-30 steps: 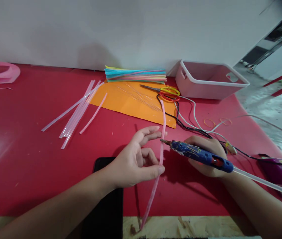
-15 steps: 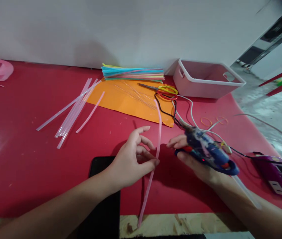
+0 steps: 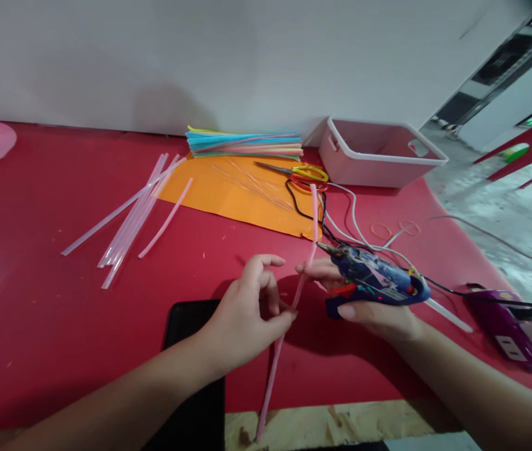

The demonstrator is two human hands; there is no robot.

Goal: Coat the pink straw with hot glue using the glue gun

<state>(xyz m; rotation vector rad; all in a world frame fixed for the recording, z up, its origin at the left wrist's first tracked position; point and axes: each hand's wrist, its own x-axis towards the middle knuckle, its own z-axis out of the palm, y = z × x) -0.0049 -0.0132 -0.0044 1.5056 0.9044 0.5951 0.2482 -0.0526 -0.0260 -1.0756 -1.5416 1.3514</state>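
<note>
A pink pipe cleaner (image 3: 273, 369) is pinched between the thumb and fingers of my left hand (image 3: 245, 313). It stands at a slant, its top curving upward and its lower end near the table's front edge. My right hand (image 3: 383, 321) grips a blue glue gun (image 3: 378, 275) with a clear glue stick (image 3: 449, 314) protruding from its back. The gun's metal nozzle points left, close to the upper part of the pipe cleaner; whether they touch I cannot tell. The fingertips of my right hand are beside the pipe cleaner below the nozzle.
Clear glue sticks (image 3: 129, 222) and another pink pipe cleaner (image 3: 166, 218) lie left. Behind are an orange sheet (image 3: 195, 188), bundled pipe cleaners (image 3: 245, 144), scissors (image 3: 310, 172) and a pink basket (image 3: 378, 170). Cords run right toward a purple power strip (image 3: 501, 326). A black flat object (image 3: 195, 401) lies under my left forearm.
The glue gun has come left and levelled, bringing its nozzle close to the pipe cleaner. The pipe cleaner's top has shifted right, and my left hand still pinches it.
</note>
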